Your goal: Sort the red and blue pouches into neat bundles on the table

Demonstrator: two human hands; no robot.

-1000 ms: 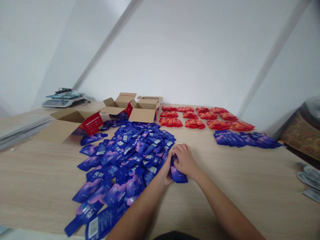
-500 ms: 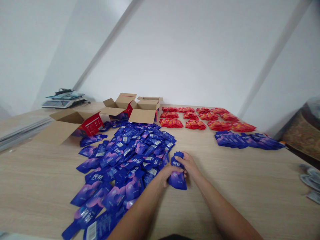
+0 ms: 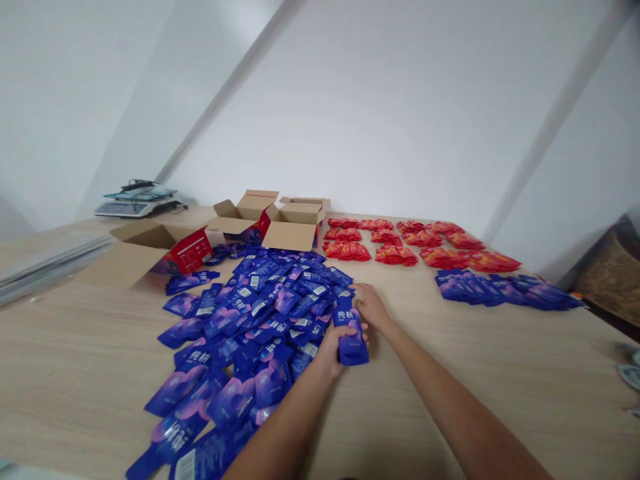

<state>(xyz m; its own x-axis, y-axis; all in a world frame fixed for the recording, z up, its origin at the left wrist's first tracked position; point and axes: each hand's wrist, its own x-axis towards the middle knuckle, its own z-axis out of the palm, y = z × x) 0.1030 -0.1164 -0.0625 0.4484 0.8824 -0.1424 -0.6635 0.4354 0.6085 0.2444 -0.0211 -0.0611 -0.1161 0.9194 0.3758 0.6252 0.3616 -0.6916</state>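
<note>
A big loose heap of blue sachets (image 3: 260, 313) covers the middle-left of the wooden table (image 3: 500, 373). At the heap's right edge my left hand (image 3: 333, 347) is closed round a small stack of blue sachets (image 3: 350, 333), held upright just above the table. My right hand (image 3: 369, 305) sits a little farther away, fingers curled on the top of that stack and touching a sachet at the heap's edge.
Three open cardboard boxes (image 3: 150, 250) stand at the back left, with a scale (image 3: 137, 200) behind them. Red sachets (image 3: 410, 243) lie in neat piles at the back right, and sorted blue sachets (image 3: 505, 290) in a row before them. Grey items (image 3: 631, 373) lie at the far right edge.
The stack has been lifted from lying under both hands to standing in my left hand. My right hand has slid forward to the heap's edge. The view has shifted slightly.
</note>
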